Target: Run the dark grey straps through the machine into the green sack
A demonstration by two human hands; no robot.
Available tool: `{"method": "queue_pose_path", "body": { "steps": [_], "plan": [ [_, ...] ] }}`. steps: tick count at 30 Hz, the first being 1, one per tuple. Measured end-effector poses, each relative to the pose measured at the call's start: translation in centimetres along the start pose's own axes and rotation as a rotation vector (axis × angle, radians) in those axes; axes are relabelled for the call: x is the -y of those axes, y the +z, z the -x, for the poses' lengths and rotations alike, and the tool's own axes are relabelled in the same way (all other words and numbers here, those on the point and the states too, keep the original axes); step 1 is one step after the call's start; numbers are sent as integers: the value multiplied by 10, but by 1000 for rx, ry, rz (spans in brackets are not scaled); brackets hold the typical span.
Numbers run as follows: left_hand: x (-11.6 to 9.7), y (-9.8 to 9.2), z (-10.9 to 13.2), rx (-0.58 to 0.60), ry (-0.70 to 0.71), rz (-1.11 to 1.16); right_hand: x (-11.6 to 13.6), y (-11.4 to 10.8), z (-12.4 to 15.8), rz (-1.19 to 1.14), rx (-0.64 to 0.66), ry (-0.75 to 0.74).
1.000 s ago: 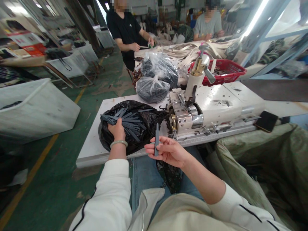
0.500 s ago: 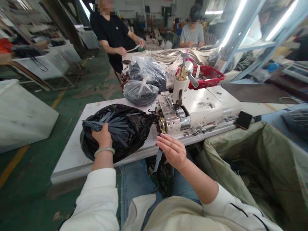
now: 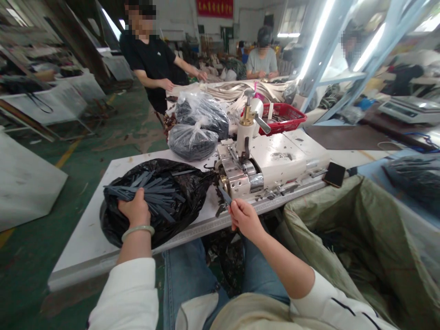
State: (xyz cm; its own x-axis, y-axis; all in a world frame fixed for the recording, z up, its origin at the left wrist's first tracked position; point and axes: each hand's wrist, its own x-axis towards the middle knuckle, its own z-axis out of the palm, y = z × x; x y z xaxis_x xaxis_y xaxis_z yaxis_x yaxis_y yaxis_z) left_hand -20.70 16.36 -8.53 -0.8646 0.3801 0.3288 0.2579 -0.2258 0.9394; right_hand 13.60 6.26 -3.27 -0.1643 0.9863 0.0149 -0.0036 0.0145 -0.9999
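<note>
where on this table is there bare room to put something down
Bare: the table corner left of the black bag, and the stretch behind the phone, right of the machine. Crowded: between bag and machine, where the right hand holds a strip, and where the left hand grips strips.

No legible text; red banner unreadable

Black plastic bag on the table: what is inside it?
A heap of dark grey strips fills the open black plastic bag; the left hand grips a bundle of them. Anything deeper is covered by those strips and the plastic.
</note>
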Motion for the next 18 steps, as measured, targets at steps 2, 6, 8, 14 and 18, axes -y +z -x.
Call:
{"method": "queue_pose_path", "body": {
  "steps": [2, 6, 8, 14, 18],
  "plan": [
    [-1, 0, 0, -4, -1, 2, 2, -13, -13, -95, -45, 101],
    [-4, 1, 1, -9, 3, -10, 12, -49, -39, -183, -92, 171],
    [-4, 0, 1, -11, 5, -24, 16, -62, -47, -241, -73, 221],
    [3, -1, -3, -28, 2, -47, 19, -76, -55, -354, -110, 277],
    [5, -1, -3, -31, 0, -41, 22, -76, -56, -373, -150, 306]
  ]
}}
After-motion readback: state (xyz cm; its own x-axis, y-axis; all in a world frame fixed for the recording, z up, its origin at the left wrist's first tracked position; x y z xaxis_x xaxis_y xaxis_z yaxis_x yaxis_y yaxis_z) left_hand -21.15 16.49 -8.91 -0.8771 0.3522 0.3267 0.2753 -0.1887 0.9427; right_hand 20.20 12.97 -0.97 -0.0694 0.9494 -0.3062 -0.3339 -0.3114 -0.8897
